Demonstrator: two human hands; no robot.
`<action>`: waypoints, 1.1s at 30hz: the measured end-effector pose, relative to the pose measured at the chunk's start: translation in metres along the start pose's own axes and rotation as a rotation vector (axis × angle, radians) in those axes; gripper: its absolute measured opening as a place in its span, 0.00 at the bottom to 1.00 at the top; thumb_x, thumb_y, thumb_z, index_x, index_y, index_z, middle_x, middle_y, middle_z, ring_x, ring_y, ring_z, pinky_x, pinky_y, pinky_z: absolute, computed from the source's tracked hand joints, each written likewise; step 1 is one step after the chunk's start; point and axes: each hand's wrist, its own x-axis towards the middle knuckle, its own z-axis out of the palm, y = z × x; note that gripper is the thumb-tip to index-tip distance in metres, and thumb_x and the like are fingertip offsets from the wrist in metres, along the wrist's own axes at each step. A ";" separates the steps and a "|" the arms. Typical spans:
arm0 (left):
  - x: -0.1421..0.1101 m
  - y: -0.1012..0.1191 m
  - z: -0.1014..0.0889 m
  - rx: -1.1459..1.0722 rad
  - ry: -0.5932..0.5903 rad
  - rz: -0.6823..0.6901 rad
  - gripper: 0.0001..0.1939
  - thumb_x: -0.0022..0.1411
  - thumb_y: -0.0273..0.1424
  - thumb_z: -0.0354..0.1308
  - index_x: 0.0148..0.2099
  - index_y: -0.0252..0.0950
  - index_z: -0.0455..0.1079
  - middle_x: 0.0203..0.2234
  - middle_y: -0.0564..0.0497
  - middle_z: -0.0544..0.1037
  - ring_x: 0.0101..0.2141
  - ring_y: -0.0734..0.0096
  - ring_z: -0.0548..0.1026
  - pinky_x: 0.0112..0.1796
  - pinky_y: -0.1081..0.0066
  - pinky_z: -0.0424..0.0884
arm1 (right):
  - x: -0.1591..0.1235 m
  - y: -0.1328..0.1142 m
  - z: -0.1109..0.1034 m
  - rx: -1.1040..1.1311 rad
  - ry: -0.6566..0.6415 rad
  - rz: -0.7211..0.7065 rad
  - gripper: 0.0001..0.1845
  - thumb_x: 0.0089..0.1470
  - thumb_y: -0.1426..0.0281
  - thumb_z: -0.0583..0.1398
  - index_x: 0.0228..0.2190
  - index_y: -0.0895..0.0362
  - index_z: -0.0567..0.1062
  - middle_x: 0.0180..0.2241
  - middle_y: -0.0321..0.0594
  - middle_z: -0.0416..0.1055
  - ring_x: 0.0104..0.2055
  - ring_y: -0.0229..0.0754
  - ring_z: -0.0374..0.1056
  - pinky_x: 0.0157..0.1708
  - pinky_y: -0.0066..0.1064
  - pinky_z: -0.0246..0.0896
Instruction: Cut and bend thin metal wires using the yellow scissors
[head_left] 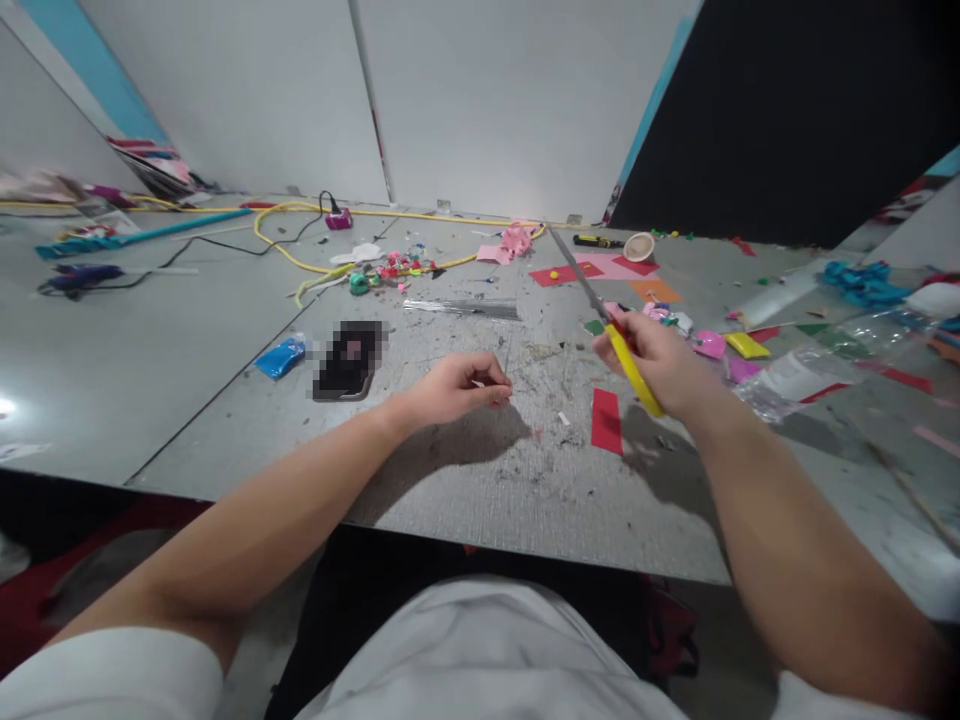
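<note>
My right hand (660,360) is closed on scissors (632,368) with yellow and red handles. Their long blades point up and away to the left, above the table. Over the middle of the table, my left hand (461,388) is pinched, thumb against fingertips; anything between them is too small to make out. A red paper rectangle (606,421) lies between the hands, nearer the right one. Beyond the left hand rests a bundle of thin silvery wires (461,308). To that hand's left are a dark phone (349,362), partly pixelated, and a blue packet (281,357).
Colourful small scraps (397,268) and crumpled pink paper (516,239) lie farther back. A yellow cable (289,262) loops at the back left, near a purple glue gun (82,278). On the right are a clear plastic bottle (802,375), a paper cup (639,247) and a yellow packet (747,346).
</note>
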 end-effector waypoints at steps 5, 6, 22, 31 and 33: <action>-0.002 0.003 0.003 0.020 0.107 0.038 0.12 0.63 0.36 0.66 0.38 0.35 0.68 0.29 0.52 0.78 0.31 0.73 0.79 0.35 0.71 0.75 | -0.023 0.011 -0.007 -0.209 -0.097 0.004 0.23 0.55 0.48 0.64 0.40 0.52 0.70 0.32 0.39 0.73 0.31 0.45 0.68 0.30 0.36 0.62; -0.002 0.002 0.003 0.033 0.126 0.053 0.12 0.63 0.35 0.66 0.40 0.35 0.68 0.29 0.52 0.78 0.30 0.73 0.79 0.34 0.71 0.75 | -0.025 0.012 -0.005 -0.245 -0.107 -0.003 0.23 0.54 0.47 0.64 0.40 0.52 0.70 0.32 0.40 0.73 0.31 0.46 0.68 0.30 0.36 0.61; -0.001 0.004 0.001 0.214 0.149 0.074 0.21 0.63 0.28 0.60 0.58 0.40 0.70 0.30 0.54 0.73 0.33 0.73 0.75 0.37 0.71 0.72 | -0.033 0.013 -0.014 -0.442 -0.120 -0.106 0.20 0.54 0.49 0.64 0.29 0.52 0.69 0.24 0.36 0.68 0.25 0.42 0.60 0.26 0.34 0.51; -0.001 0.005 0.003 0.231 0.164 0.082 0.26 0.60 0.25 0.62 0.61 0.41 0.70 0.38 0.49 0.77 0.35 0.71 0.74 0.39 0.69 0.73 | -0.038 -0.001 -0.003 -0.421 -0.217 -0.106 0.17 0.54 0.55 0.62 0.25 0.52 0.65 0.22 0.36 0.67 0.25 0.40 0.59 0.25 0.34 0.49; -0.001 0.004 0.003 0.279 0.166 0.109 0.25 0.61 0.26 0.62 0.61 0.40 0.70 0.38 0.49 0.77 0.36 0.71 0.74 0.38 0.70 0.73 | -0.040 -0.003 0.003 -0.378 -0.226 -0.093 0.14 0.53 0.58 0.62 0.26 0.52 0.67 0.23 0.36 0.68 0.25 0.41 0.60 0.25 0.34 0.50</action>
